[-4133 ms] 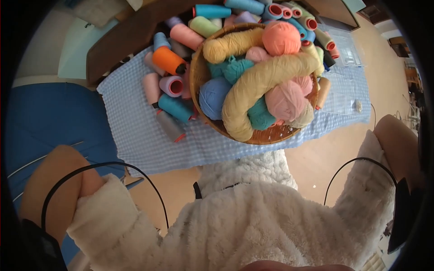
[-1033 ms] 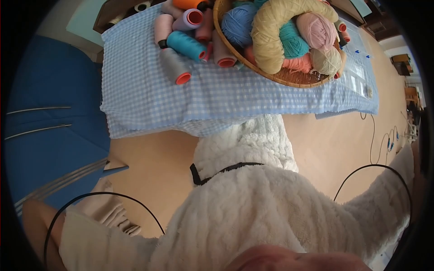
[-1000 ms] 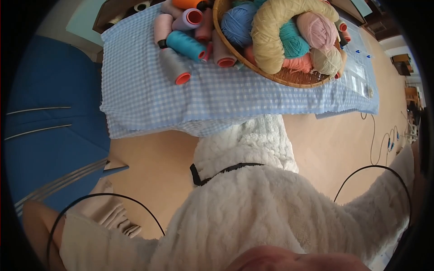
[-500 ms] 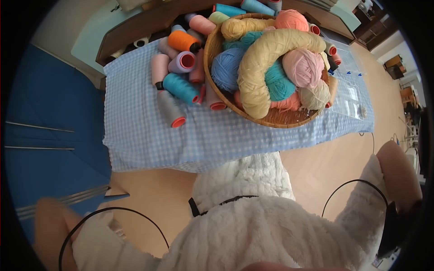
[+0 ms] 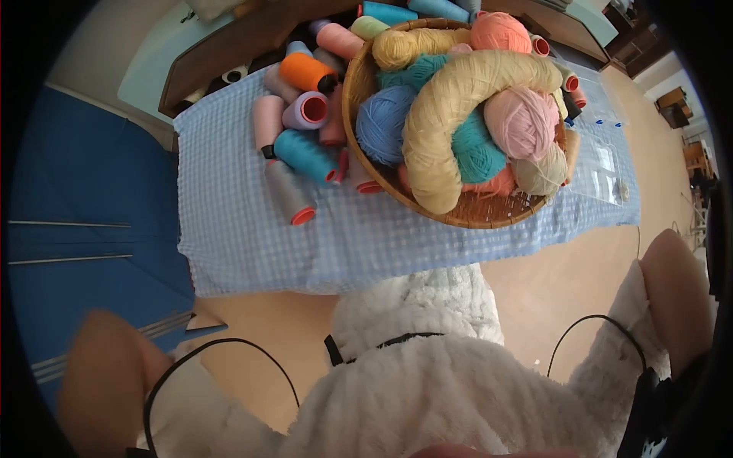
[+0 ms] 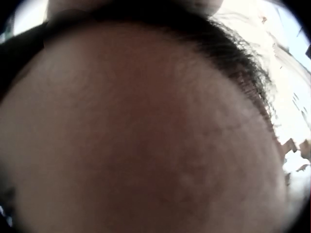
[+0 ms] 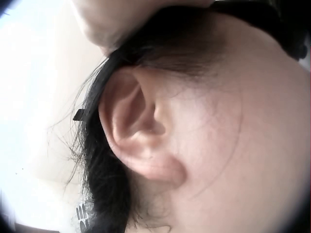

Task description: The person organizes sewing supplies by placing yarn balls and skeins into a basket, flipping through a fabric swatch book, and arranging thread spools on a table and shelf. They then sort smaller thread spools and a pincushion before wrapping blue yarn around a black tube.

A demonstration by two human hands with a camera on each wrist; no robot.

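Both arms bend up toward the person's head, so the head view shows the left forearm (image 5: 111, 382) and right forearm (image 5: 676, 301) with pushed-back white fleece sleeves, but neither hand. In the right wrist view, part of my right hand (image 7: 126, 22) is at the top, against dark hair (image 7: 104, 189) above an ear (image 7: 133, 116). Blurred skin (image 6: 146, 126) fills most of the left wrist view, with dark hair above it. At that view's top edge a small part of my left hand (image 6: 73, 7) shows. The fingers of both hands are hidden, and I cannot tell what they hold.
On a table with a blue checked cloth (image 5: 252, 259) stands a wicker basket (image 5: 489, 221) of yarn balls and a pale yellow skein (image 5: 427, 130). Thread cones, including an orange cone (image 5: 305, 72), surround it. Metal rods (image 5: 72, 259) lie on a blue surface (image 5: 92, 168) at left.
The head view dipped so the basket slid lower in the frame than one second ago. Both forearms have come further into view, the left one rising and shifting inward. Table items keep their places.
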